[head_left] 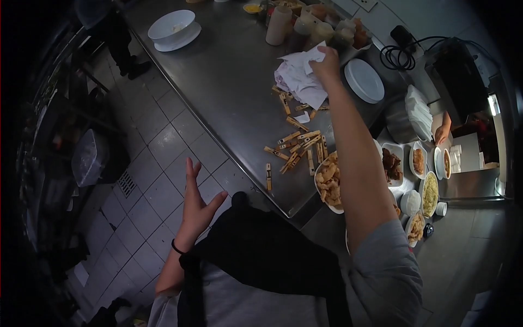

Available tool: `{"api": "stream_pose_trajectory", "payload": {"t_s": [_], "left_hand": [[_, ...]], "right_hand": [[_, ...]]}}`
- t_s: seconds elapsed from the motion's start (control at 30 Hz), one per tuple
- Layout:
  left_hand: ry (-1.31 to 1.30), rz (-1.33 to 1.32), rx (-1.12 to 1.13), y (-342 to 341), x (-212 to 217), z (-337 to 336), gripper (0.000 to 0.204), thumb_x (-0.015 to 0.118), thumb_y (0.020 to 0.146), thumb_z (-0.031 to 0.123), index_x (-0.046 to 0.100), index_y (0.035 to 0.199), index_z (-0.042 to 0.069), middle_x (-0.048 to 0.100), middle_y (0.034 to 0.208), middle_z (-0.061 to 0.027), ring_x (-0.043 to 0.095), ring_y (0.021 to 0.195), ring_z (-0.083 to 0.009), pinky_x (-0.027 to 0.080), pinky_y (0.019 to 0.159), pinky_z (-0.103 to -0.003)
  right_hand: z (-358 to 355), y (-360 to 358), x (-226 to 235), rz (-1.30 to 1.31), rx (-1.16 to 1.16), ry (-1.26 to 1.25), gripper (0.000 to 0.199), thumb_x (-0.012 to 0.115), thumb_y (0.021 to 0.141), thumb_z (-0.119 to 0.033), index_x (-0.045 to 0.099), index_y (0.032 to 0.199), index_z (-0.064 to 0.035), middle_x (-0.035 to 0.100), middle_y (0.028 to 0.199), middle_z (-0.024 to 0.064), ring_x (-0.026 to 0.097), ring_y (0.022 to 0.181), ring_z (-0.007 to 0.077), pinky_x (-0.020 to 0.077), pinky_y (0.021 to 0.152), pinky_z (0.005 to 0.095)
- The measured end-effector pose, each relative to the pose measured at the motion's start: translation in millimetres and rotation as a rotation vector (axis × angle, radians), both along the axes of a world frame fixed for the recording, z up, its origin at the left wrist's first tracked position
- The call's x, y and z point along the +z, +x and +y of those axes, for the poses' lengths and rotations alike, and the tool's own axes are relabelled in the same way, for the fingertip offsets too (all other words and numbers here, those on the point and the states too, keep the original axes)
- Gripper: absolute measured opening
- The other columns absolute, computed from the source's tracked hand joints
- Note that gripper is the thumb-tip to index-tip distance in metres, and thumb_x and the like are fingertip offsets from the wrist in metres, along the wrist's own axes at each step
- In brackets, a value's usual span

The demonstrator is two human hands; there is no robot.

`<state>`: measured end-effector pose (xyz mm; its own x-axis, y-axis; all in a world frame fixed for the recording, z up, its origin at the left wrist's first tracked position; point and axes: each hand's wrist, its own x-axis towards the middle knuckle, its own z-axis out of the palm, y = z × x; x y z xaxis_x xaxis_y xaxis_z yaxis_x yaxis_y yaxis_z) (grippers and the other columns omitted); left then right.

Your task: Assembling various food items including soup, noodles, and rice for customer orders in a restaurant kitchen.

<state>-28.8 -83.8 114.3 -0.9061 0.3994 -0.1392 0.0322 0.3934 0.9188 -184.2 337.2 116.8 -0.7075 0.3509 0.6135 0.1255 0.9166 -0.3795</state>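
Note:
My right hand (327,65) reaches far over the steel counter (229,82). Its fingers are closed on a white paper slip, at the edge of a pile of crumpled paper slips (297,79). Wooden clothespins (299,144) lie scattered on the counter between that pile and me, several of them heaped together. A small torn paper scrap (302,117) rests among them. My left hand (199,210) hangs over the floor to the left of the counter, fingers spread, holding nothing. A dark band circles its wrist.
White bowl (171,27) on a plate at far left; sauce bottles (279,25) at the back. White plates (364,80) sit right of my hand. Fried food (328,182) and other filled dishes (429,193) stand to the right, near another person's hand (442,131). Someone stands at the upper left.

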Motion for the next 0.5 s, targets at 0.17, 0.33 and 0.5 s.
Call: {"api": "stream_pose_trajectory", "payload": {"t_s": [0.17,0.33,0.5], "left_hand": [[-0.056,0.137,-0.149,-44,-8,21,0.102,0.07,0.071,0.019,-0.005,0.14,0.012,0.027,0.136,-0.0265,0.032,0.125,-0.0359,0.034,0.096,-0.041],[0.113,0.283,-0.259,-69,-7,61,0.085,0.07,0.071,0.017,0.018,0.138,0.007,0.039,0.129,-0.0223,0.04,0.119,-0.0342,0.033,0.097,-0.038],[0.001,0.343,-0.496,-69,-24,77,0.046,0.069,0.069,0.011,0.053,0.112,0.009,0.052,0.116,-0.0107,0.049,0.106,-0.0295,0.04,0.089,-0.037]], "right_hand": [[3,-6,25,0.119,0.075,-0.42,0.053,0.071,0.067,-0.005,0.05,0.116,-0.0024,0.051,0.115,0.0151,0.057,0.092,0.0226,0.0499,0.073,0.0312],[27,15,-22,-0.41,-0.096,-0.507,0.059,0.073,0.068,-0.009,0.046,0.12,-0.0018,0.048,0.118,0.0144,0.057,0.093,0.023,0.0528,0.065,0.0321],[4,55,28,-0.575,-0.035,-0.705,0.063,0.073,0.069,-0.014,0.044,0.124,-0.0053,0.045,0.124,0.012,0.056,0.095,0.0219,0.0517,0.069,0.0295]]}}
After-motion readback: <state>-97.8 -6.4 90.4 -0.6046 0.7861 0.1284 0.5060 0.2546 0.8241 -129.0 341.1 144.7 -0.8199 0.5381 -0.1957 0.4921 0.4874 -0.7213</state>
